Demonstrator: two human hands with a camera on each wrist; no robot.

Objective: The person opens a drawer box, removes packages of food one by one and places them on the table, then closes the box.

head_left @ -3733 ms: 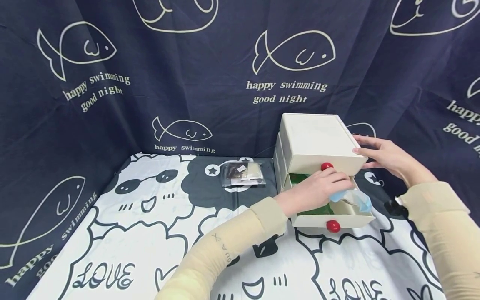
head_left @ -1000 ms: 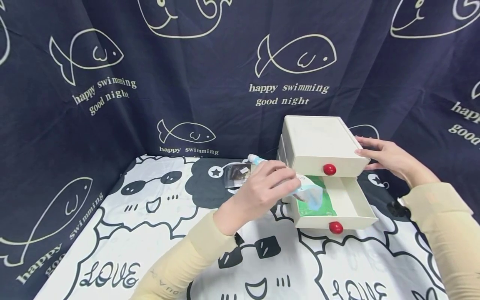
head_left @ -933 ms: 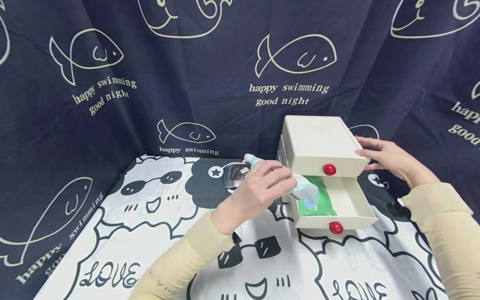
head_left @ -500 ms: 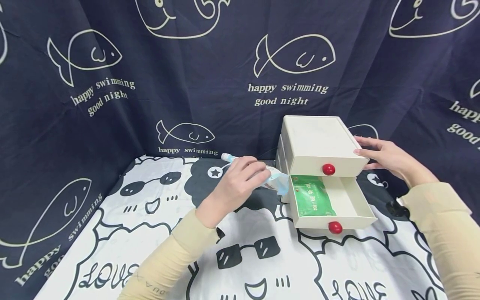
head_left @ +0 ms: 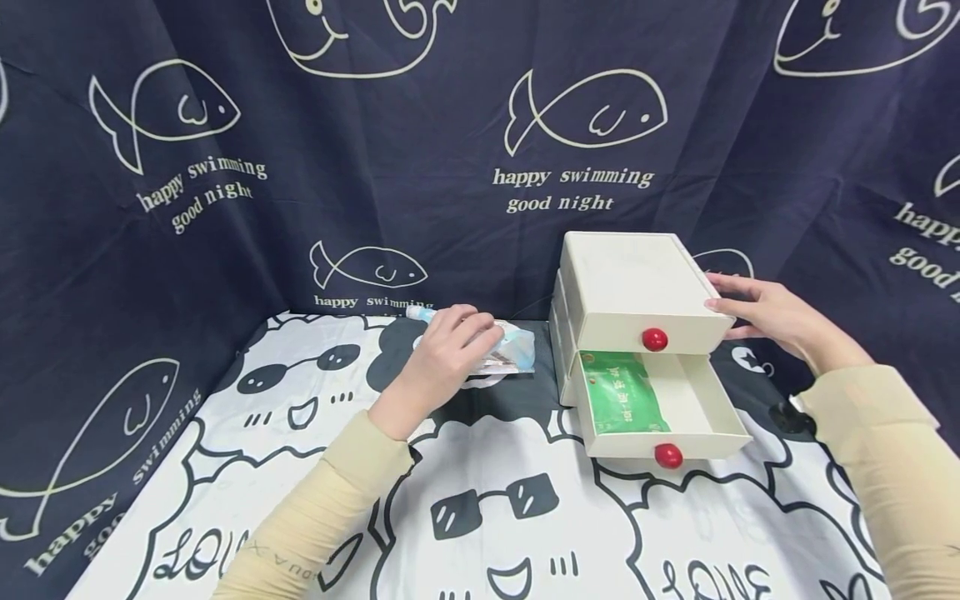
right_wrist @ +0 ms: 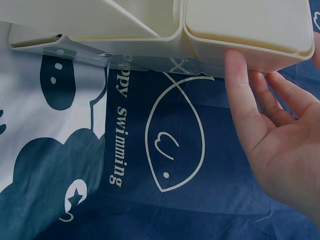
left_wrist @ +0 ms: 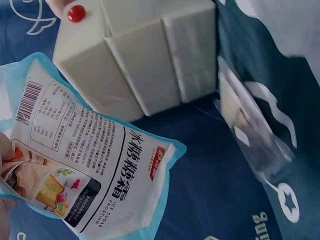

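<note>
My left hand [head_left: 442, 358] grips a blue-and-white bag of icing sugar [left_wrist: 105, 165] above the back of the table, left of the drawer unit. The left wrist view shows printed "ICE SUGAR FROSTING" and a cake picture on the bag, with the fingertips on its edge. My right hand [head_left: 780, 321] rests against the right side of the white drawer unit [head_left: 630, 275]; in the right wrist view its fingers are extended along the upper box. A lower drawer [head_left: 705, 400] is pulled out, and inside, on its left, lies a green packet [head_left: 622, 392].
A clear flat package [left_wrist: 245, 115] lies on the patterned cloth beneath the bag, mostly covered in the head view. Red knobs [head_left: 655, 339] stick out from the drawer fronts. A dark blue fish-print curtain [head_left: 420, 167] hangs behind the table.
Earlier the bag of icing sugar was over the pulled-out drawer; my left hand has carried it left, over the clear package. My right hand has stayed at the drawer unit's side.
</note>
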